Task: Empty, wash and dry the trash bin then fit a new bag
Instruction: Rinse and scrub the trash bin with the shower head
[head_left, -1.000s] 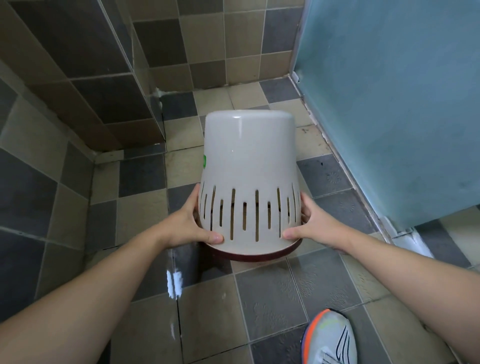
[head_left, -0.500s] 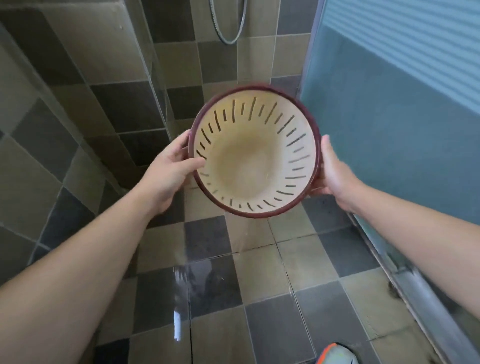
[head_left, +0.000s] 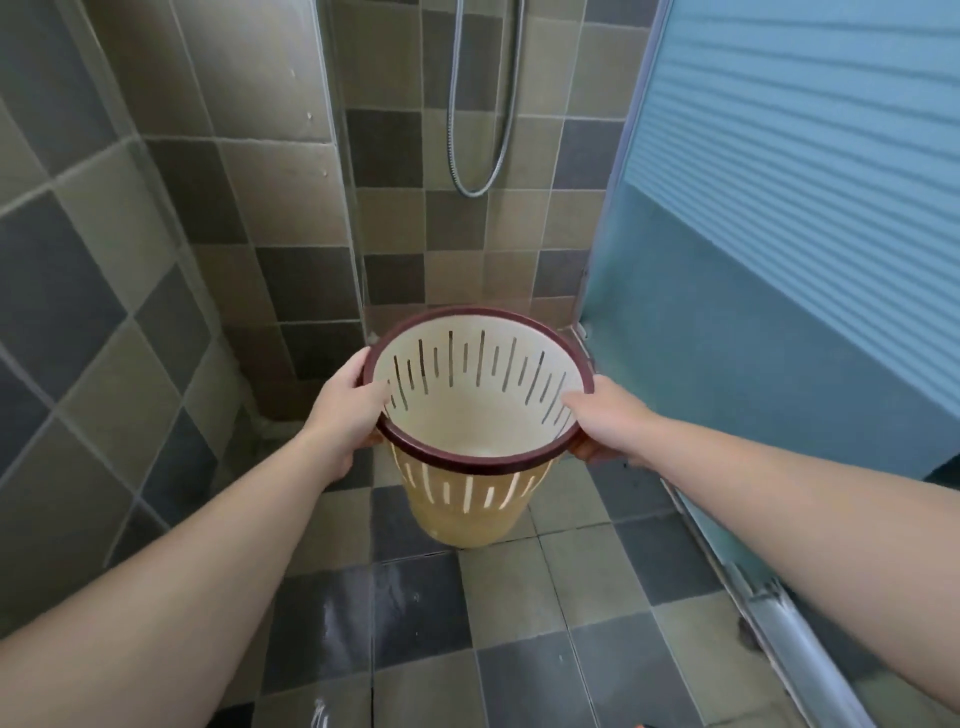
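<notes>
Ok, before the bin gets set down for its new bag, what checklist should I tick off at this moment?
1. Bin mouth up: ok.
2. Bin empty inside: ok, only the bare bottom shows.
3. Left hand holds the rim: ok.
4. Right hand holds the rim opposite: ok.
5. Bin dry: cannot tell.
6. Floor below dry: not ok, wet patches glisten on the tiles.

bins: 1 trash bin (head_left: 470, 514), cream, slotted, maroon rim | hands: 2, left hand (head_left: 349, 415) and right hand (head_left: 602, 426) | shower hoses: 1 shower hose (head_left: 506, 119) | doors: 1 blue door (head_left: 779, 291)
</notes>
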